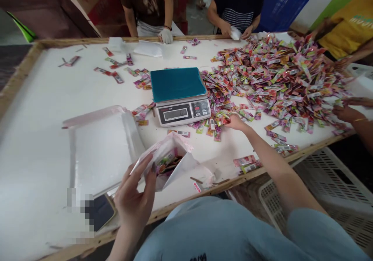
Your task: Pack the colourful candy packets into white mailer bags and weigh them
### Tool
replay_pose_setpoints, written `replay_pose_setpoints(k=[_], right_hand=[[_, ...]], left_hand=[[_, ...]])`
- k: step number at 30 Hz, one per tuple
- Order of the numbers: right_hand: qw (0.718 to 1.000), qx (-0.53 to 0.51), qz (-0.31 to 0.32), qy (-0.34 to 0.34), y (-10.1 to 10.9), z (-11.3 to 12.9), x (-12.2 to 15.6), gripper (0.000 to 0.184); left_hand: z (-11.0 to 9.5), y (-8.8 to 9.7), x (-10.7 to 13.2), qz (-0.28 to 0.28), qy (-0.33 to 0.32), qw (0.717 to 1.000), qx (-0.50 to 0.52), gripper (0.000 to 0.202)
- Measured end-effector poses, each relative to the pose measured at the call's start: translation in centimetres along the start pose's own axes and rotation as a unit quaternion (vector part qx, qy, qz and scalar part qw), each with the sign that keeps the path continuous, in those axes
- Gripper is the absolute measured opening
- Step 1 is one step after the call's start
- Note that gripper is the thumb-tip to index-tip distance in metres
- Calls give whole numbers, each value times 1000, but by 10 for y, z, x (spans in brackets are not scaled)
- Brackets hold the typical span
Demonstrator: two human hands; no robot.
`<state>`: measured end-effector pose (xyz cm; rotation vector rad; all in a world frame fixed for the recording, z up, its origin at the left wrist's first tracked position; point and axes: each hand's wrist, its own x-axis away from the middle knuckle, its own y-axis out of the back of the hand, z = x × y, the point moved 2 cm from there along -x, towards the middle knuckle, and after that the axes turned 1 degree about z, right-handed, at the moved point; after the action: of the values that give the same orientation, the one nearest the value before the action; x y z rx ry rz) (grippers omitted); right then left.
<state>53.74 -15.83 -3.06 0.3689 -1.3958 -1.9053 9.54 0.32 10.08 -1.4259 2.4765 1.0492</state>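
My left hand (136, 195) grips the near-left edge of a white bag (177, 175), its mouth held wide. Inside the bag lie several small wrapped snack packets (169, 162). To the right, my right hand (236, 122) is closed on snack packets (222, 118) at the near edge of the heap, just beside the scale's corner. A digital scale (183, 111) with a teal top plate (177, 83) stands in front of me, with nothing on the plate. Loose packets lie around its base.
A large heap of packets (279, 78) covers the table's right side. A stack of flat white bags (101, 148) lies at left, partly over a dark phone-like object (100, 212). Co-workers stand around the wooden-rimmed table (17, 78). A white crate (335, 175) sits below, right.
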Motion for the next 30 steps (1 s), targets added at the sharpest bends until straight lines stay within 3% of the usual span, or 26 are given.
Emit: replay_pose_setpoints(k=[5,10,12,19,22,26,30], right_hand=[[997,72,-12,25,-13,-24,66,39],[978,134,2,158,-29,-27,121,33],[979,122,5,165,-34,-25,130,35],[996,8,-36,87,-39,-18,132,31],[992,-113,-56,29,-33,-17,116,27],[949,-302,-75,-57,-10,-27,97,29],[867,-472,-112,-109,10,-39,103,44]], left_hand=[[-5,-3,-3,17,-17,999,22,40],[-16,-6,-9,35,-15,995,92,50],[-18,-7,-10,33,-15,994,100,49],[-17,-7,-7,21,-28,995,92,50],[-17,-8,-7,24,-6,995,98,49],[-16,-9,-7,28,-3,995,99,48],[-9,-10,-6,31,6,994,102,48]])
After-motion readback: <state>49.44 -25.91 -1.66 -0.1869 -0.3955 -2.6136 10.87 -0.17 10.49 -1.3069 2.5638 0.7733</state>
